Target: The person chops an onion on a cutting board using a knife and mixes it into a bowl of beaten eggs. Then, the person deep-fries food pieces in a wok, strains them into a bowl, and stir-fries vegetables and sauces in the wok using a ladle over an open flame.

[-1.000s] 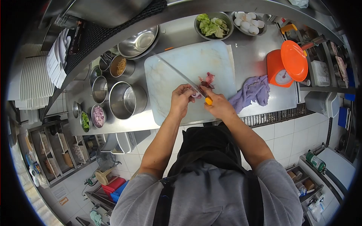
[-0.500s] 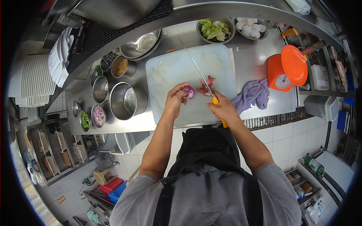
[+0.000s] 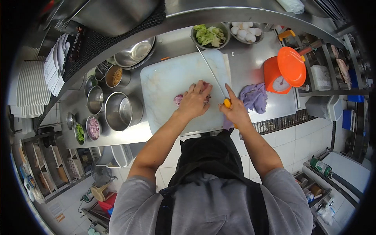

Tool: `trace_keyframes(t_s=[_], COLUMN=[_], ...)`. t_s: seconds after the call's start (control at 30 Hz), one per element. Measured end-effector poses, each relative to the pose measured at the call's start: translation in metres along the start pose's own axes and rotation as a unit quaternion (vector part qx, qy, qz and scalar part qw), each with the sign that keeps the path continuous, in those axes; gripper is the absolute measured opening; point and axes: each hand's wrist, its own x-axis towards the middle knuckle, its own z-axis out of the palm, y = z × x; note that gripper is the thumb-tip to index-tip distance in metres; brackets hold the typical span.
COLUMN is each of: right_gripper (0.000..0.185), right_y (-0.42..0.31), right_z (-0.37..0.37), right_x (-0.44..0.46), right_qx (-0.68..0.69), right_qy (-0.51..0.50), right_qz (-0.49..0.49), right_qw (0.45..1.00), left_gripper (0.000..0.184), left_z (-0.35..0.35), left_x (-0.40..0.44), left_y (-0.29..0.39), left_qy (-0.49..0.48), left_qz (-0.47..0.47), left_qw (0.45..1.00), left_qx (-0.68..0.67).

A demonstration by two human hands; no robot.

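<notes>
On the pale cutting board (image 3: 156, 82), my left hand (image 3: 192, 102) is over a small pile of reddish onion peelings (image 3: 206, 98), its fingers and thumb curled round them and partly hiding them. A purple onion (image 3: 178, 100) lies on the board just left of that hand. My right hand (image 3: 237, 111) grips the yellow handle of a long knife (image 3: 213, 73), index finger stretched along it. The blade slants up and left across the board's right part, its tip near the bowl of lettuce (image 3: 210, 36).
A purple cloth (image 3: 253, 98) and an orange kitchen scale (image 3: 274, 74) are on the right. Eggs (image 3: 246, 31) fill a bowl at the back. Left of the board stand a steel pot (image 3: 123, 111), chopped onion (image 3: 94, 128) and chopped greens (image 3: 80, 133) in bowls. A steel shelf (image 3: 235, 15) overhangs the back.
My left hand has put the onion down on the board and moved right onto the peelings. The knife has shifted right, away from the peelings. The whole view has moved slightly.
</notes>
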Motion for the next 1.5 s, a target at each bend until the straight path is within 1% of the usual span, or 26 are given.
trace_keyframes(t_s=[0.07,0.13,0.2,0.27,0.33,0.37,0.43,0.5,0.53,0.6,0.67,0.73,0.8,0.83,0.87,0.93,1.0,1.07,1.13,1.2,1.23,1.3,1.33,1.4,1.43,1.5], right_gripper=[0.071,0.07,0.066,0.064,0.062,0.059,0.057,0.054,0.054,0.047,0.041,0.037,0.034,0.034,0.034,0.032,0.03,0.028,0.027,0.027,0.028,0.028,0.028,0.027,0.027,0.026], right_y=[0.007,0.008,0.018,0.028,0.034,0.035,0.043,0.052,0.051,0.04,0.044,0.073,0.116,0.14,0.167,0.234,0.303,0.34,0.365,0.393,0.406,0.397,0.382,0.358,0.347,0.325], right_z=[-0.015,-0.027,-0.029,-0.022,-0.015,-0.012,-0.011,-0.015,-0.023,-0.052,-0.091,-0.135,-0.179,-0.206,-0.234,-0.283,-0.336,-0.388,-0.428,-0.453,-0.458,-0.46,-0.46,-0.455,-0.45,-0.435], right_x=[0.0,0.01,0.019,0.032,0.041,0.045,0.052,0.054,0.052,0.035,0.002,-0.039,-0.079,-0.096,-0.113,-0.147,-0.183,-0.21,-0.222,-0.218,-0.216,-0.2,-0.18,-0.152,-0.139,-0.108], right_qx=[-0.043,-0.083,-0.178,-0.207,-0.235,-0.247,-0.256,-0.225,-0.223,-0.132,-0.04,-0.022,0.005,-0.017,-0.041,-0.056,-0.082,-0.112,-0.159,-0.158,-0.152,-0.109,-0.085,-0.052,-0.018,0.01], right_qy=[0.003,0.007,-0.055,-0.049,-0.042,-0.036,-0.028,0.052,0.053,0.103,0.06,0.007,-0.019,-0.037,-0.057,-0.017,-0.018,-0.01,-0.015,-0.001,0.006,0.056,0.095,0.11,0.131,0.099], right_qz=[-0.003,-0.01,-0.034,-0.059,-0.087,-0.086,-0.087,-0.267,-0.272,-0.254,-0.202,-0.162,-0.105,-0.079,-0.054,-0.005,0.11,0.198,0.227,0.236,0.253,0.269,0.272,0.265,0.254,0.118], right_qw=[0.999,0.996,0.982,0.975,0.967,0.964,0.962,0.936,0.935,0.953,0.977,0.987,0.994,0.996,0.996,0.998,0.99,0.974,0.961,0.959,0.955,0.955,0.954,0.957,0.958,0.988], left_gripper=[0.04,0.034,0.03,0.026,0.017,0.017,0.011,0.013,0.015,0.02,0.024,0.025,0.026,0.025,0.025,0.034,0.028,0.025,0.024,0.019,0.019,0.01,0.01,0.013,0.013,0.037], left_z=[0.026,0.059,0.056,0.051,0.045,0.033,-0.011,-0.044,-0.055,-0.063,-0.061,-0.042,-0.003,0.008,0.015,0.016,-0.003,0.011,0.02,0.05,0.05,0.06,0.058,0.05,0.045,0.03], left_x=[0.001,-0.003,-0.011,-0.015,-0.011,-0.004,0.018,0.053,0.077,0.127,0.179,0.221,0.251,0.258,0.262,0.262,0.254,0.246,0.244,0.24,0.241,0.234,0.234,0.222,0.215,0.194], left_y=[-0.005,-0.021,-0.023,-0.029,-0.034,-0.03,-0.009,0.007,0.007,0.003,0.003,0.0,-0.02,-0.036,-0.047,-0.062,-0.045,-0.071,-0.073,-0.115,-0.12,-0.121,-0.112,-0.084,-0.082,-0.082], left_qy=[-0.012,-0.006,-0.003,0.003,0.024,0.028,0.038,0.063,0.074,0.097,0.134,0.163,0.158,0.058,0.066,0.149,0.23,0.193,0.032,0.067,0.066,0.179,0.182,0.263,0.264,0.256], left_qz=[0.012,0.064,0.062,0.055,-0.012,-0.014,-0.096,-0.108,-0.107,-0.137,-0.173,-0.184,-0.136,-0.092,-0.105,-0.172,-0.262,-0.379,-0.47,-0.511,-0.509,-0.538,-0.538,-0.516,-0.515,-0.483], left_qw=[1.0,0.996,0.996,0.997,0.998,0.998,0.972,0.969,0.971,0.969,0.967,0.966,0.975,0.992,0.99,0.971,0.937,0.88,0.864,0.857,0.858,0.779,0.778,0.787,0.789,0.825], left_qx=[0.013,0.067,0.058,0.054,-0.055,-0.051,-0.211,-0.215,-0.2,-0.179,-0.132,-0.085,-0.07,0.058,0.06,-0.07,0.03,0.211,0.177,0.014,0.016,-0.266,-0.268,-0.212,-0.209,-0.148])
